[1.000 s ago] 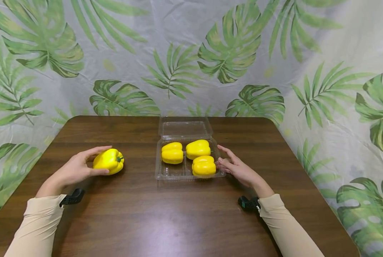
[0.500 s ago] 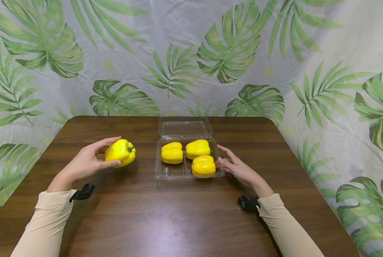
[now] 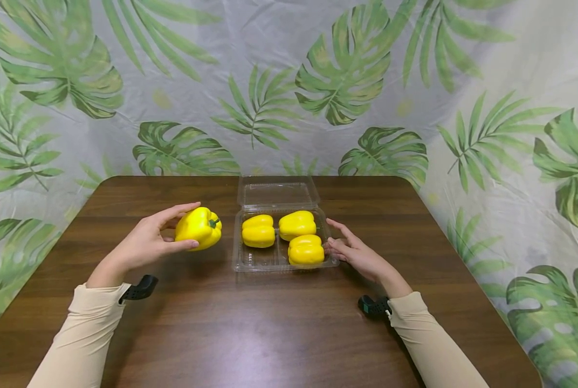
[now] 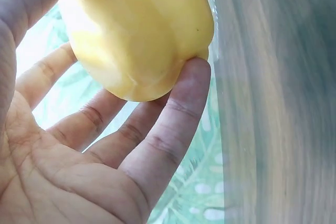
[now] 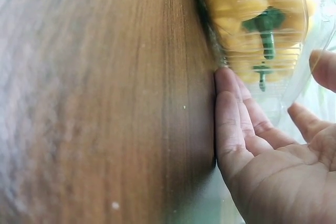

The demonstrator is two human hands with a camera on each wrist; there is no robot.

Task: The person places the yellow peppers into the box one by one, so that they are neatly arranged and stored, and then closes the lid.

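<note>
My left hand (image 3: 145,240) grips a yellow bell pepper (image 3: 198,229) between thumb and fingers, its green stem pointing right. The left wrist view shows the fingertips around the lower end of this pepper (image 4: 139,35). Just right of it stands a clear plastic clamshell box (image 3: 256,265) with its lid folded back. One yellow pepper (image 3: 258,231) lies in the left half; two more, a rear one (image 3: 297,224) and a front one (image 3: 306,250), lie in the right half. My right hand (image 3: 362,256) rests fairly straight fingers against the box's right side. Green stems show through the box wall (image 5: 252,64).
The box's lid (image 3: 279,193) lies toward the back of the brown wooden table (image 3: 269,328). Behind the table hangs a leaf-patterned cloth (image 3: 265,108). Dark straps, a left one (image 3: 140,288) and a right one (image 3: 373,306), sit at the wrists.
My left hand has carried its pepper rightward and slightly up, closer to the box. The right hand and the peppers in the box have stayed in place.
</note>
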